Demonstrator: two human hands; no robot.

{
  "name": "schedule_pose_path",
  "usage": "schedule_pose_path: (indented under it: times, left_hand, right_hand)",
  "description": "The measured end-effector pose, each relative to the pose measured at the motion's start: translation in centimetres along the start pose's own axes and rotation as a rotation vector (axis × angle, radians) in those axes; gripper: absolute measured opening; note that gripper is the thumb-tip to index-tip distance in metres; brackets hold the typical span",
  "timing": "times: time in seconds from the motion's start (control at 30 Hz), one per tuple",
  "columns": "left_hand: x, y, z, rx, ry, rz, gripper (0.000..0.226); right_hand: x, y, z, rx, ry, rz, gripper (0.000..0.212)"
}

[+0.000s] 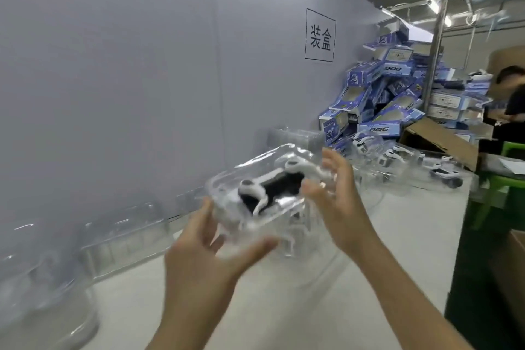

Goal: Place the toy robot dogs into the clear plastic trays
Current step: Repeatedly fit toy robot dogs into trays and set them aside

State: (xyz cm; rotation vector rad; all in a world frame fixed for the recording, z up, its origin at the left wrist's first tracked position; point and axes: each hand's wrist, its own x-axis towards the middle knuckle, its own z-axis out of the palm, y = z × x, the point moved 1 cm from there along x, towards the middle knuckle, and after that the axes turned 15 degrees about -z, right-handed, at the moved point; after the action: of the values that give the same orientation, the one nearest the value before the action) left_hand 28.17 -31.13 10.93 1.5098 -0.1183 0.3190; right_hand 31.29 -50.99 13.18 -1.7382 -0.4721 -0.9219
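The left hand (199, 258) grips the clear tray (227, 176) at 7 o'clock, the open right hand (338, 204) braces 3 o'clock; level carrying should prevent the toy robot dog (272, 187) tipping out.

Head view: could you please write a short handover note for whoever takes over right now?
Left hand: holds the clear tray at its near left corner, above the table.
Right hand: open, fingers against the tray's right end.
Toy robot dog: lying in that tray.
Done: more filled trays lie farther along.
To do: set this tray down; empty trays wait at left.
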Motion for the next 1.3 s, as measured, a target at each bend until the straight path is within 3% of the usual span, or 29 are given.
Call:
schedule_pose_path:
  times: [0.1, 0.17, 0.2, 0.27, 0.33, 0.4, 0.47, 0.57, 0.63, 0.73, 0.77, 0.87, 0.93, 1.13, 1.3]
  left_hand:
    - [4.3, -0.2, 3.5, 0.193, -0.173, -0.025, 0.106]
    - [6.7, -1.3, 5.4, 0.147, -0.359, -0.182, 0.127]
    - [7.4, -2.5, 5.8, 0.081, -0.436, -0.255, 0.128]
    - [8.1, -4.8, 5.9, 0.076, -0.503, -0.378, 0.107]
    - [8.1, -6.6, 5.8, 0.086, -0.463, -0.472, 0.085]
    - [7.0, -7.4, 5.8, -0.033, -0.306, -0.585, 0.077]
    - [5.7, -7.7, 6.5, -0.231, -0.155, -0.810, 0.094]
    - [4.0, -8.5, 8.2, -0.559, -0.266, -1.120, 0.116]
    - [3.7, -8.5, 9.5, -0.636, -0.374, -1.133, 0.106]
    - [4.3, -7.8, 11.2, -0.557, -0.295, -1.103, 0.054]
    - [4.7, -8.0, 11.8, -0.537, -0.243, -1.113, 0.055]
    - [5.9, -7.6, 13.1, -0.536, -0.204, -1.109, 0.111]
    - [6.5, -7.5, 14.2, -0.576, -0.220, -1.110, 0.124]
    - [7.5, -7.2, 16.3, -0.652, -0.321, -1.114, 0.072]
    - [7.0, -8.6, 13.0, -0.633, -0.410, -1.099, 0.082]
  right_hand:
    - [4.9, 3.3, -1.0, -0.106, 0.037, 0.011, 0.066]
    - [6.7, 6.3, -1.7, -0.138, 0.046, 0.082, 0.071]
    - [7.0, 7.9, -2.0, -0.153, 0.028, 0.127, 0.073]
    - [6.8, 11.1, -2.5, -0.195, -0.048, 0.179, 0.068]
    - [6.1, 13.3, -2.8, -0.231, -0.096, 0.191, 0.063]
    - [5.5, 13.6, -2.7, -0.291, -0.080, 0.173, 0.084]
    - [4.3, 12.8, -2.6, -0.243, 0.058, 0.107, 0.102]
    - [-0.1, 12.7, -2.1, 0.018, 0.426, 0.093, 0.094]
    - [-3.8, 13.6, -1.5, 0.082, 0.567, 0.205, 0.090]
    - [-6.2, 15.3, -0.8, 0.250, 0.562, 0.398, 0.067]
    - [-6.3, 15.5, -0.8, 0.284, 0.530, 0.414, 0.062]
    - [-6.1, 16.0, -0.4, 0.247, 0.416, 0.363, 0.082]
    - [-6.2, 16.4, 0.0, 0.225, 0.380, 0.348, 0.094]
    - [-6.6, 17.5, 0.0, 0.238, 0.306, 0.352, 0.076]
    - [-6.7, 17.1, 0.0, 0.247, 0.262, 0.326, 0.068]
